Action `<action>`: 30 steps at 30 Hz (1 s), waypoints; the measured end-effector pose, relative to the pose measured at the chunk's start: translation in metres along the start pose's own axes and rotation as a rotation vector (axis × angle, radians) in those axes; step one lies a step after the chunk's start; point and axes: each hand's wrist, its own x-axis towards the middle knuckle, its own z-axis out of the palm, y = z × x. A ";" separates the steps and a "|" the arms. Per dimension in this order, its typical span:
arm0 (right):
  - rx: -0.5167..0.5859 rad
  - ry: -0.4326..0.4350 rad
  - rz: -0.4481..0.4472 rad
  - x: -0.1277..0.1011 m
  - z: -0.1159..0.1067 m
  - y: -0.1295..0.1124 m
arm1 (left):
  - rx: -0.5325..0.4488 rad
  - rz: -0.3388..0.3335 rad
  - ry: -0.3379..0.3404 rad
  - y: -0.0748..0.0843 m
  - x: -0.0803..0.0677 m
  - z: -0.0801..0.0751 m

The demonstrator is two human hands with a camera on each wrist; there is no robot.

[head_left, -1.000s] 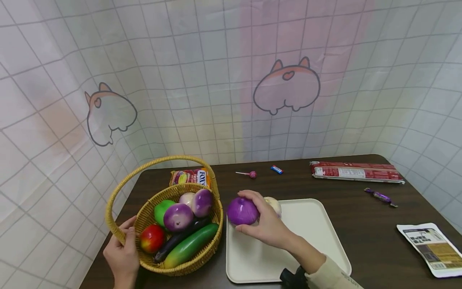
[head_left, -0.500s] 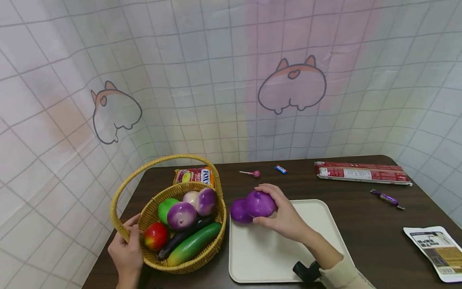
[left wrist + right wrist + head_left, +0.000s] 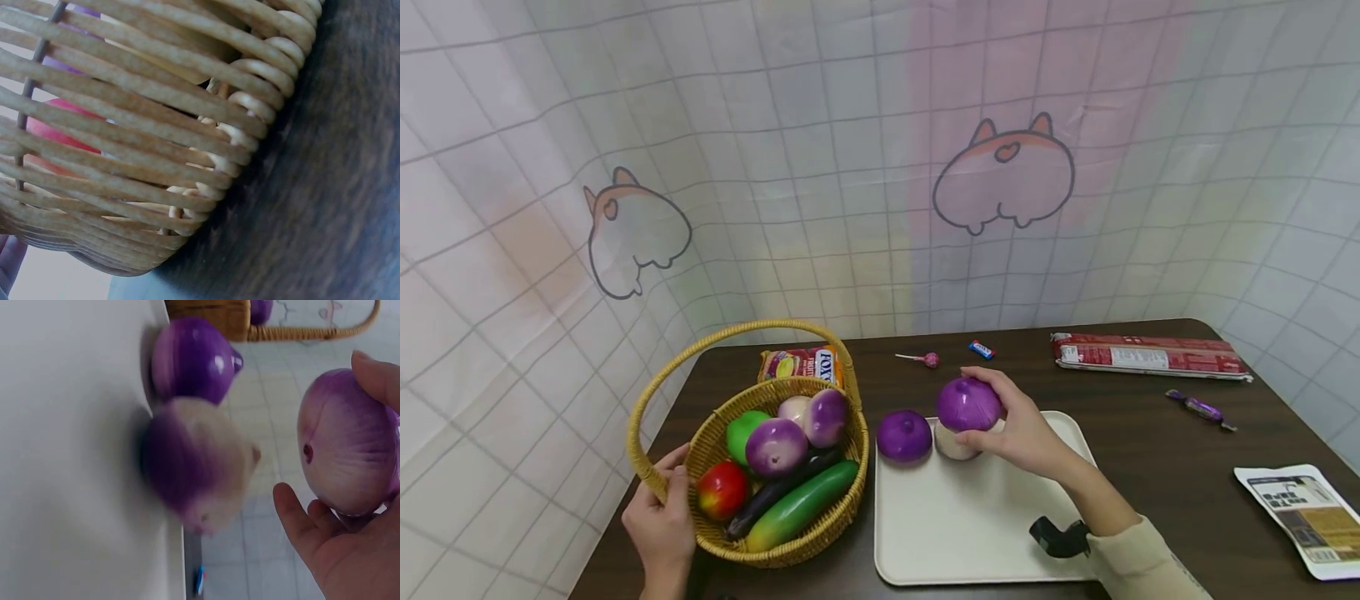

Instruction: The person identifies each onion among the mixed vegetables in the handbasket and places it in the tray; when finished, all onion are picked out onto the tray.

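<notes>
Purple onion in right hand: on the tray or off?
Off: the right wrist view shows the held onion clear of the tray.

Basket [image 3: 841,523]: woven cane-like strands, ridged, low sheen. Held onion [image 3: 970,404]: smooth, glossy, plastic-looking; dark eggplant [image 3: 767,500] also shiny. Tray [image 3: 970,533]: smooth, plastic-looking. Desk [image 3: 1150,458]: wood-grained. Backdrop [image 3: 820,183]: creased cloth, matt. Long red packet [image 3: 1150,357]: shiny film. Sleeve [image 3: 1138,558]: matt cloth.
</notes>
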 end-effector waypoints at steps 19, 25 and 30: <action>-0.045 -0.002 0.107 -0.005 -0.047 0.040 | -0.005 -0.002 0.007 -0.001 -0.002 -0.001; -0.071 0.006 0.164 -0.010 -0.056 0.051 | -0.003 0.004 0.007 -0.001 -0.001 -0.001; -0.097 0.006 0.202 -0.013 -0.061 0.054 | 0.009 0.018 0.003 -0.001 0.001 0.000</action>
